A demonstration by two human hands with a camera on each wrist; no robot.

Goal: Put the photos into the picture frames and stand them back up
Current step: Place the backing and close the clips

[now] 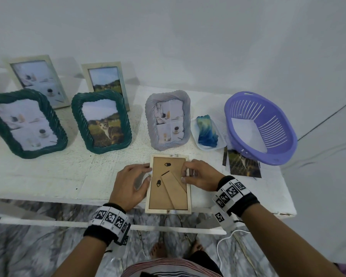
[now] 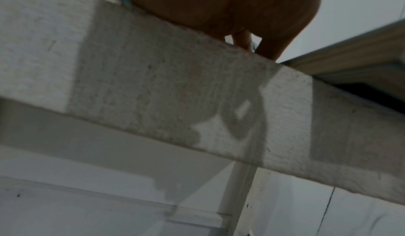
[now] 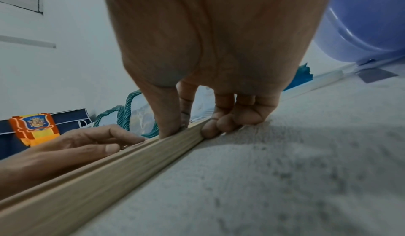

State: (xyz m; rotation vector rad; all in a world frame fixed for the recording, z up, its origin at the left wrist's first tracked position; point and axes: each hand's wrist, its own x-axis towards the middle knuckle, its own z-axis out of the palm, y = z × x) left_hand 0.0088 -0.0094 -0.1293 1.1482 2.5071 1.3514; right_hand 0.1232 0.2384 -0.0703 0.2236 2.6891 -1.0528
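A: What are the hands doing?

B: The right hand pinches the right rail of the wooden frame, thumb on the backing, fingers curled against the outer edge. The left hand lies relaxed along the left rail, fingertips at a clip. The frame sits face-down at the worktop front edge, overhanging slightly.

A: How will it handle?

B: Likely light and stiff, with breakable glazing; hold both long rails, not the hinged stand.

A: Anything in the way?

B: 5 filled frames stand behind; the grey frame is nearest. A loose photo lies beside the purple basket, with a tray close by.
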